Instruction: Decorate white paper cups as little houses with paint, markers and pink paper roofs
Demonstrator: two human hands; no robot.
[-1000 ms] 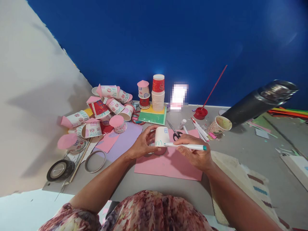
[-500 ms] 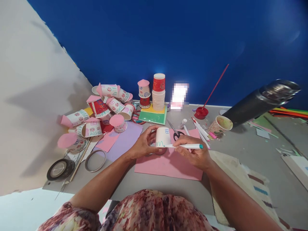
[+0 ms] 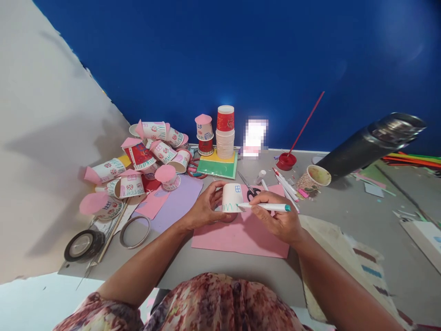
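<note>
My left hand (image 3: 210, 207) grips a white paper cup (image 3: 231, 195) from its left side, with the cup turned rim up or down I cannot tell. On the cup are a small blue window drawing and a green zigzag line along its lower part. My right hand (image 3: 277, 218) is closed round a white marker (image 3: 265, 207) with a green end, its tip at the right end of the zigzag. Pink paper (image 3: 237, 239) lies under both hands. Black-handled scissors (image 3: 253, 193) rest just behind my right hand, partly hidden by it.
Decorated paper cups (image 3: 138, 154) with pink cone tops are heaped at the left. A cup stack (image 3: 225, 138) stands behind, near several markers (image 3: 285, 181). Tape rolls (image 3: 82, 246) lie front left. A dark flask (image 3: 368, 147) leans at right, beside a used cup (image 3: 313, 178).
The green zigzag on the cup has grown to the right. The marker tip has moved slightly right and up along the cup, while my left hand keeps its hold.
</note>
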